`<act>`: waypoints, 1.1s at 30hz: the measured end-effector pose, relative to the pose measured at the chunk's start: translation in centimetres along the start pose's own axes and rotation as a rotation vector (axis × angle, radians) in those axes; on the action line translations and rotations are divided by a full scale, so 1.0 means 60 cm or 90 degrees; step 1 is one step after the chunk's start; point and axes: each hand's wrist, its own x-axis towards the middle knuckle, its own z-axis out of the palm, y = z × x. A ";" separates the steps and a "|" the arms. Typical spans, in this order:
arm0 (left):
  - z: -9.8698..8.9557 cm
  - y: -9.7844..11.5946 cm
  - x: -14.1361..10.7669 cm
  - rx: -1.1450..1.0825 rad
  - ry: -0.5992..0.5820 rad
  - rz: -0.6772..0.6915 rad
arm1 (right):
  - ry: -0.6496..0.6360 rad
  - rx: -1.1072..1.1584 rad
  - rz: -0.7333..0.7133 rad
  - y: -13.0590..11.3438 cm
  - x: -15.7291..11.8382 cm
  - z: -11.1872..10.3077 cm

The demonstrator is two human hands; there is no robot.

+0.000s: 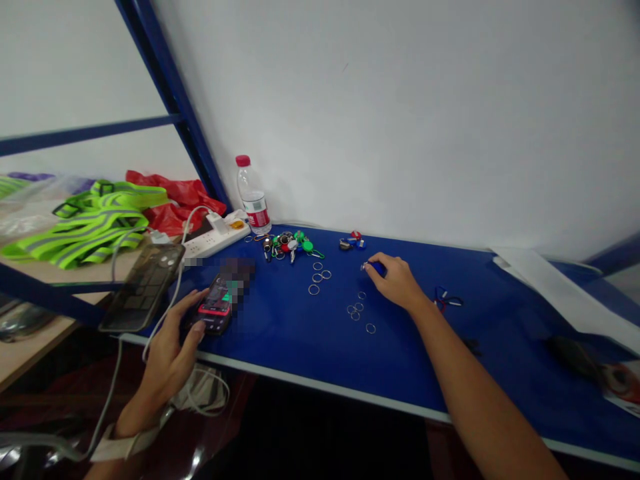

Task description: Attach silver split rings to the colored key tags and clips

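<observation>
My left hand point(173, 350) grips the near end of a smartphone point(216, 319), its thumb by the lit screen and its fingers along the left side. Part of the phone is pixelated. Over the middle of the blue table point(280, 333), my right hand point(397, 280) pinches a small blue piece point(377, 268) with a shiny metal bit at the fingertips; its exact kind is unclear. Several thin metal split rings point(355, 311) lie just in front of that hand, with more split rings point(318, 277) to the left. Blue, red and dark small pieces point(354, 241) sit behind it.
Several green, red and black keychain pieces with carabiners point(287, 245) are heaped near a water bottle point(255, 203). Small carabiners point(447, 300) lie by my right forearm. A second phone point(143, 287), a power strip point(213, 239) and its white cable border the left. White sheets point(560, 293) lie right.
</observation>
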 end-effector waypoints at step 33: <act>-0.001 -0.022 -0.001 -0.067 -0.050 -0.037 | -0.001 0.001 -0.005 0.001 -0.001 0.001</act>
